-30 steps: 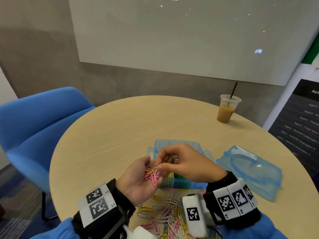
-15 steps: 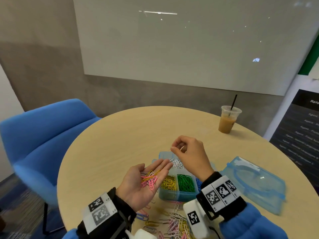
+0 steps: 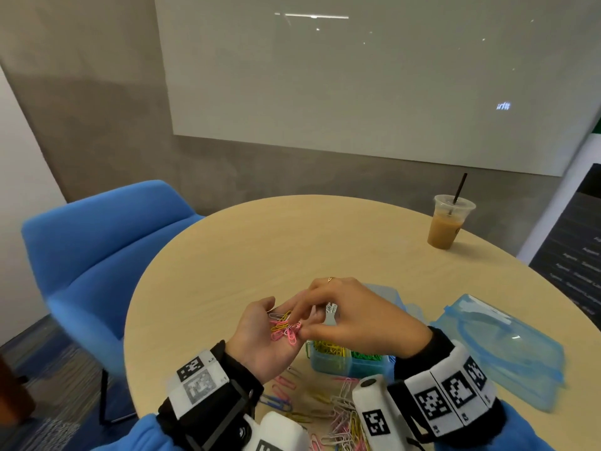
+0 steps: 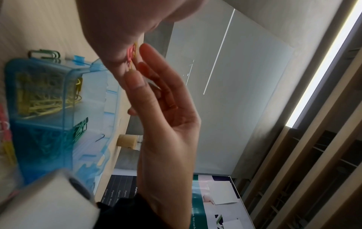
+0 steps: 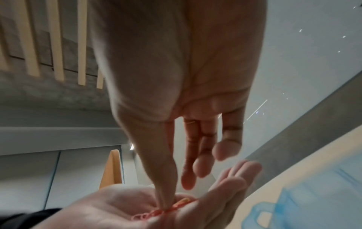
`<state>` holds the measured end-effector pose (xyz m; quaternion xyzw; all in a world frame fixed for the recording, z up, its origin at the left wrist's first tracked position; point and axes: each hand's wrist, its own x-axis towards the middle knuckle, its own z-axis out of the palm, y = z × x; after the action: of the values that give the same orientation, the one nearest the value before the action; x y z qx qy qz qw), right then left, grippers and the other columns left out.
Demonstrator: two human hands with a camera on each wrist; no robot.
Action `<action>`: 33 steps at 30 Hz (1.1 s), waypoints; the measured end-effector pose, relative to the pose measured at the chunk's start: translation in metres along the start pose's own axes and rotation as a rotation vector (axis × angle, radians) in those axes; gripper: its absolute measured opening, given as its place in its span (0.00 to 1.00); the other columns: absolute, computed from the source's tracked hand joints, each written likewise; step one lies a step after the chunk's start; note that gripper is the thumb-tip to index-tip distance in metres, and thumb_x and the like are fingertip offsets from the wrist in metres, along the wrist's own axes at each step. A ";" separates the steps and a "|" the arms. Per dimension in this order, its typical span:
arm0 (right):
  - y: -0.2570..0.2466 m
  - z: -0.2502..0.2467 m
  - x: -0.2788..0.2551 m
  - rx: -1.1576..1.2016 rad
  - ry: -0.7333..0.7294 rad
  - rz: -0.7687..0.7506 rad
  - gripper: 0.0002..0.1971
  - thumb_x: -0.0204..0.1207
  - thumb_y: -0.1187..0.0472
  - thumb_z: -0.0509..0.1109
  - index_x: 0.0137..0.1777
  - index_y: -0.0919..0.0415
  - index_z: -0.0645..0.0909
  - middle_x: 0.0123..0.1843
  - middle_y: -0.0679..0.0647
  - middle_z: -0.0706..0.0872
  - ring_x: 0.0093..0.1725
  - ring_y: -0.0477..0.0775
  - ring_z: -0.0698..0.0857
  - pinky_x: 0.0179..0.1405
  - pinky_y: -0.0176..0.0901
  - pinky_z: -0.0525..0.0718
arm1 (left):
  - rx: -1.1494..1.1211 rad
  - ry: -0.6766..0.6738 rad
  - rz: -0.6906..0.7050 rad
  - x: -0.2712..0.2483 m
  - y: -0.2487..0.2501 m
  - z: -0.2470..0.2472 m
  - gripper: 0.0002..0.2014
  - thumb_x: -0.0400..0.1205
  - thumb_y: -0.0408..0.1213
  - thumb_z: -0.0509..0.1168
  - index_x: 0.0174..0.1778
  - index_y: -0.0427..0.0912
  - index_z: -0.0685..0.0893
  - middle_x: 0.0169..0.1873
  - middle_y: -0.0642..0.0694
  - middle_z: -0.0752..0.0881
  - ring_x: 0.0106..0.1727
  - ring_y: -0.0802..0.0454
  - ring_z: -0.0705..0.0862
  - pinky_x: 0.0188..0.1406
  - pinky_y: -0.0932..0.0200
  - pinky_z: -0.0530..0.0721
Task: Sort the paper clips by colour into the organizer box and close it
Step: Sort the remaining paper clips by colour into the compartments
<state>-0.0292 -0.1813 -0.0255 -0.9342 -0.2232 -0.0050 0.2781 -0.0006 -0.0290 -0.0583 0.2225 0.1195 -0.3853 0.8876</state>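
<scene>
Your cupped left hand (image 3: 263, 340) cradles glossy pink and yellow wire clips (image 3: 286, 330); your right hand (image 3: 354, 317) fingertips pinch one.

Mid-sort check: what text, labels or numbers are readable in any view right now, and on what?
"Agent": starts several lines on the dark wall panel, left wrist view; the rest is blurred.
"Refe": heading on the same panel, cut off.
"rom to refe": roughly, a partial line on the green-and-white poster.
Whiteboard: small blue mark, unreadable.
Wrist bands: square black-and-white codes; the tiny print beside them is too small to read.
</scene>
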 end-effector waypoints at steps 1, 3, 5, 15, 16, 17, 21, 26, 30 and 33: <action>0.000 0.001 -0.001 0.002 -0.024 -0.024 0.08 0.74 0.54 0.74 0.52 0.45 0.88 0.54 0.47 0.86 0.52 0.44 0.82 0.52 0.42 0.80 | -0.002 -0.005 -0.003 0.000 0.000 0.000 0.30 0.90 0.46 0.45 0.53 0.18 0.79 0.42 0.29 0.84 0.44 0.37 0.81 0.21 0.48 0.87; -0.002 0.001 -0.002 0.006 -0.036 -0.056 0.09 0.74 0.56 0.75 0.52 0.44 0.89 0.56 0.46 0.85 0.51 0.44 0.81 0.45 0.31 0.75 | 0.009 -0.004 -0.011 0.001 0.001 0.000 0.30 0.90 0.46 0.45 0.50 0.19 0.79 0.39 0.29 0.84 0.43 0.39 0.80 0.21 0.50 0.86; -0.003 0.001 -0.003 0.003 -0.040 -0.077 0.10 0.73 0.59 0.76 0.52 0.45 0.90 0.55 0.46 0.85 0.47 0.42 0.81 0.42 0.25 0.71 | 0.009 -0.003 -0.028 0.002 0.000 -0.001 0.30 0.90 0.46 0.45 0.48 0.19 0.79 0.39 0.27 0.84 0.44 0.39 0.81 0.22 0.50 0.87; 0.007 -0.001 -0.005 0.133 0.140 -0.056 0.03 0.71 0.62 0.79 0.45 0.57 0.91 0.39 0.45 0.90 0.41 0.42 0.86 0.40 0.32 0.81 | -0.043 -0.011 -0.053 0.003 -0.012 0.001 0.24 0.89 0.41 0.48 0.48 0.23 0.79 0.40 0.33 0.83 0.29 0.45 0.79 0.32 0.56 0.85; 0.007 -0.002 -0.006 0.166 0.174 -0.045 0.03 0.71 0.62 0.79 0.44 0.57 0.91 0.38 0.45 0.90 0.39 0.41 0.86 0.38 0.29 0.80 | -0.043 -0.015 -0.045 0.002 -0.013 0.002 0.23 0.89 0.41 0.48 0.51 0.21 0.78 0.43 0.30 0.85 0.32 0.41 0.83 0.38 0.50 0.89; 0.008 -0.004 -0.008 0.198 0.204 -0.031 0.02 0.71 0.62 0.79 0.43 0.57 0.91 0.38 0.46 0.91 0.39 0.41 0.87 0.38 0.28 0.79 | -0.046 -0.009 -0.043 0.000 -0.015 0.004 0.23 0.89 0.40 0.49 0.55 0.19 0.77 0.47 0.27 0.85 0.38 0.38 0.85 0.48 0.45 0.89; 0.020 -0.014 -0.020 0.246 0.320 0.065 0.03 0.73 0.59 0.78 0.44 0.56 0.90 0.38 0.46 0.91 0.39 0.42 0.88 0.38 0.29 0.81 | -0.062 -0.001 -0.061 -0.004 -0.018 0.007 0.25 0.89 0.39 0.47 0.63 0.17 0.77 0.60 0.23 0.83 0.61 0.30 0.82 0.68 0.38 0.74; 0.064 -0.034 -0.042 0.133 0.600 0.281 0.04 0.71 0.62 0.79 0.39 0.53 0.89 0.32 0.46 0.89 0.30 0.38 0.85 0.32 0.26 0.79 | -0.029 0.032 -0.053 -0.002 -0.022 0.008 0.26 0.90 0.39 0.45 0.62 0.18 0.79 0.61 0.23 0.83 0.63 0.27 0.80 0.71 0.40 0.73; 0.089 -0.035 -0.053 -0.070 0.510 0.423 0.02 0.71 0.59 0.80 0.43 0.54 0.91 0.35 0.44 0.90 0.34 0.33 0.85 0.36 0.19 0.77 | -0.016 0.031 -0.062 -0.002 -0.027 0.007 0.26 0.90 0.39 0.46 0.64 0.18 0.78 0.60 0.23 0.84 0.65 0.28 0.79 0.73 0.41 0.72; 0.086 -0.038 -0.056 -0.139 0.478 0.411 0.04 0.74 0.58 0.77 0.47 0.54 0.91 0.40 0.43 0.90 0.40 0.37 0.86 0.41 0.24 0.81 | 0.002 0.028 -0.060 -0.001 -0.029 0.007 0.26 0.90 0.40 0.47 0.64 0.18 0.78 0.60 0.23 0.83 0.66 0.28 0.79 0.74 0.41 0.72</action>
<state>-0.0395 -0.2885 -0.0450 -0.9489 0.0426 -0.1834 0.2532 -0.0222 -0.0489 -0.0603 0.2251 0.1382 -0.4087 0.8736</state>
